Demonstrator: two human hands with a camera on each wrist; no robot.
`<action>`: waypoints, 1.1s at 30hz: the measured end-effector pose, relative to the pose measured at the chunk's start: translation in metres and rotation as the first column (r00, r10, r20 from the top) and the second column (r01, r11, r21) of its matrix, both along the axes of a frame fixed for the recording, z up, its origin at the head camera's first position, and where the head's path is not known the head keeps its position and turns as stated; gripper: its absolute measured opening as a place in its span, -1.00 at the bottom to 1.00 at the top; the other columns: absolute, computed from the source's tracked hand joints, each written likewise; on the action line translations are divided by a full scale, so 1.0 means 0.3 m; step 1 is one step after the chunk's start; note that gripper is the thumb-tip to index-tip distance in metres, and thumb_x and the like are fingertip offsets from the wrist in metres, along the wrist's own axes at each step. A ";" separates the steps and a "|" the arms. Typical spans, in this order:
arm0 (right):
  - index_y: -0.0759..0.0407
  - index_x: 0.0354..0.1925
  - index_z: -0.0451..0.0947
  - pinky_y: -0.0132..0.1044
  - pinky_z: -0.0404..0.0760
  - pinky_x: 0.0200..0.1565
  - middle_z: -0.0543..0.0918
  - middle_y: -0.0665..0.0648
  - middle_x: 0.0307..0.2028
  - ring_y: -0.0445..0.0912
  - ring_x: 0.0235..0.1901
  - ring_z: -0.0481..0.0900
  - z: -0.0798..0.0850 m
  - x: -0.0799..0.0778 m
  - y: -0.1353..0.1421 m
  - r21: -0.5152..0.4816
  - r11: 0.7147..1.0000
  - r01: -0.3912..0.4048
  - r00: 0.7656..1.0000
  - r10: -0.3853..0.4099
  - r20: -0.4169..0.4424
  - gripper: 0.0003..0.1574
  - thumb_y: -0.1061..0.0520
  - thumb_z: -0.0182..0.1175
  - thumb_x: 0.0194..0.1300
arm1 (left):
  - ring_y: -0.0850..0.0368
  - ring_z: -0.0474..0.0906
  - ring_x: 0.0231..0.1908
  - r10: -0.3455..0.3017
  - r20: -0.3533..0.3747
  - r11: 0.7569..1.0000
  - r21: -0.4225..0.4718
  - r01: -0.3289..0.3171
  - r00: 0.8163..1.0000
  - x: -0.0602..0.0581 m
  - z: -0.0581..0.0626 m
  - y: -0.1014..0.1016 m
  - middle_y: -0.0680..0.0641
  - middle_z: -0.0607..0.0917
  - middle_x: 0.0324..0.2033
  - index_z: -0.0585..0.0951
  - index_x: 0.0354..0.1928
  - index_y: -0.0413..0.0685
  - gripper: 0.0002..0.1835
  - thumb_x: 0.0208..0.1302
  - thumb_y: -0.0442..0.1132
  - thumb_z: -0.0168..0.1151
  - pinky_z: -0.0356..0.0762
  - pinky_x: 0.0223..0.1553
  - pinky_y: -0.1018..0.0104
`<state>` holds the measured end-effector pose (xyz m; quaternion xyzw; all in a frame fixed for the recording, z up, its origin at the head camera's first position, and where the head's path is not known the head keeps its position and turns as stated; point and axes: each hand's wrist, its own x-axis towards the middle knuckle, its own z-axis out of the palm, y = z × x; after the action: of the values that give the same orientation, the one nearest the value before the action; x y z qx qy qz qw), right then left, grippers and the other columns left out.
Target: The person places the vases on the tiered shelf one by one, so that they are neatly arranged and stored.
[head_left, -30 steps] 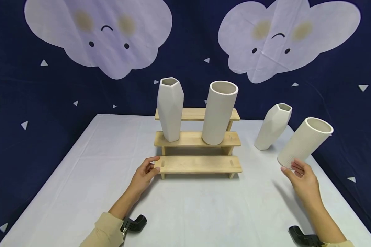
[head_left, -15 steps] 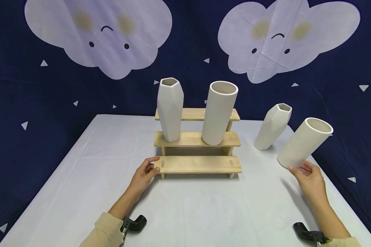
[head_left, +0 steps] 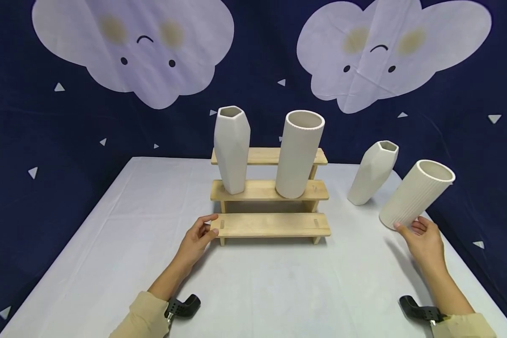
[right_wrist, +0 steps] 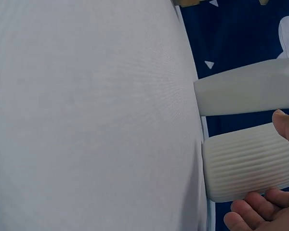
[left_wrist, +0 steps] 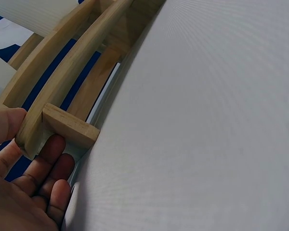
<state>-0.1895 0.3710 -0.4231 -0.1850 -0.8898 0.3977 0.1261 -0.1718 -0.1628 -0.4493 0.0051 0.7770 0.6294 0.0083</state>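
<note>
My left hand (head_left: 195,241) grips the left end of the bottom shelf of a three-tier wooden display stand (head_left: 274,225). In the left wrist view, its thumb is against the board (left_wrist: 62,91) and the fingers are curled beneath. Farther right, my right hand (head_left: 424,244) holds a ribbed white cylindrical vase (head_left: 416,197) low down, thumb on one side and fingers round the other. The right wrist view has this ribbed vase (right_wrist: 245,163) between thumb and fingers, its base by the tabletop. A faceted white vase (head_left: 372,173) stands just behind it.
On the middle shelf stand another faceted white vase (head_left: 232,150) at left and a white cylindrical vase (head_left: 300,155) at right. A white cloth covers the table (head_left: 110,244). Behind hangs a dark blue curtain (head_left: 262,56) with clouds and triangles.
My right hand has shifted right and slightly forward, from in front of the ribbed vase to round its lower right side. The left hand, stand and vases stay in place.
</note>
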 end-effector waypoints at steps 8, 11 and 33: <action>0.46 0.34 0.10 -0.66 0.25 -0.32 0.38 0.46 0.19 -0.47 -0.28 0.26 -0.012 -0.044 0.009 -0.034 0.999 0.007 1.000 -0.006 0.014 -0.02 -0.14 0.17 0.24 | 0.25 0.41 -0.26 0.010 0.006 1.000 -0.002 -0.010 1.000 -0.003 -0.002 -0.003 -0.07 0.56 -0.25 0.42 0.23 0.14 -0.56 0.31 -0.16 0.17 0.36 -0.21 0.43; 0.49 0.32 0.12 -0.68 0.26 -0.34 0.39 0.47 0.17 -0.54 -0.33 0.21 -0.020 -0.050 0.015 -0.039 0.999 -0.005 1.000 0.005 -0.001 -0.05 -0.12 0.18 0.25 | 0.23 0.39 -0.27 -0.003 0.004 1.000 0.001 0.003 1.000 -0.003 0.000 -0.006 -0.07 0.55 -0.25 0.41 0.23 0.13 -0.56 0.31 -0.15 0.17 0.34 -0.24 0.43; 0.45 0.34 -0.01 0.14 0.22 0.19 0.26 0.52 0.26 0.32 0.24 0.25 -0.041 -0.112 0.028 -0.058 0.997 0.055 0.998 -0.054 0.016 0.08 -0.22 0.18 0.19 | 0.25 0.39 -0.30 -0.021 -0.006 1.000 -0.006 0.021 1.000 0.002 0.002 -0.005 -0.06 0.54 -0.28 0.41 0.24 0.11 -0.55 0.32 -0.15 0.16 0.33 -0.26 0.43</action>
<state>-0.2231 0.3795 -0.4353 -0.2157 -0.8733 0.4186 0.1250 -0.1713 -0.1643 -0.4488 0.0152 0.7789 0.6268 0.0124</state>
